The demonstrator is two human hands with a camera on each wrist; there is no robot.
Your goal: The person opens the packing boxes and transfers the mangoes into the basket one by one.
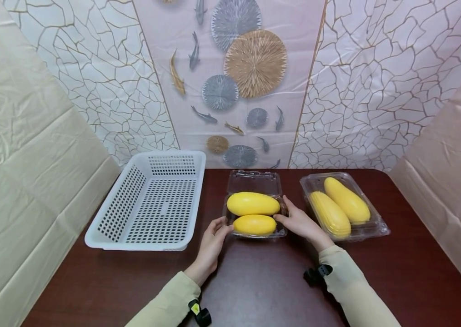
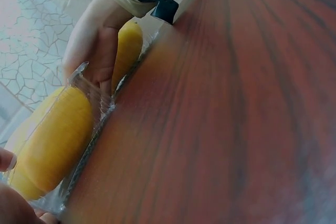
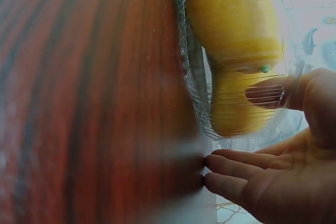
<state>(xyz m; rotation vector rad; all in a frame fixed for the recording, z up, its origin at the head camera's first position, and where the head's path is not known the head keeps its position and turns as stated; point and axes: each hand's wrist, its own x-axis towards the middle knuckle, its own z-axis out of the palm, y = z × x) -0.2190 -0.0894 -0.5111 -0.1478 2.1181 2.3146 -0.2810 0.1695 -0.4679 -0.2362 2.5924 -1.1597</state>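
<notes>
A clear plastic clamshell box point(image 1: 231, 235) sits at the middle of the table, its lid point(image 1: 254, 182) tipped back. Two smooth, oblong yellow fruits point(image 1: 253, 204) lie crosswise in it, one behind the other. My left hand point(image 1: 211, 247) holds the box's left side, its thumb near the front fruit point(image 1: 255, 225). On the opposite side, my right hand point(image 1: 298, 222) grips the wall. In the right wrist view, the right thumb point(image 3: 268, 94) shows through the plastic, and the other fingers point(image 3: 231, 169) lie outside, fairly straight. The left fingers are mostly cut off in the left wrist view.
To the left stands a white perforated plastic basket point(image 1: 191, 227) with nothing in it. A second clear box point(image 1: 371, 230), at the right, holds two more yellow fruits point(image 1: 347, 200). Patterned sheeting point(image 1: 357, 113) rises behind the dark red table point(image 1: 263, 281).
</notes>
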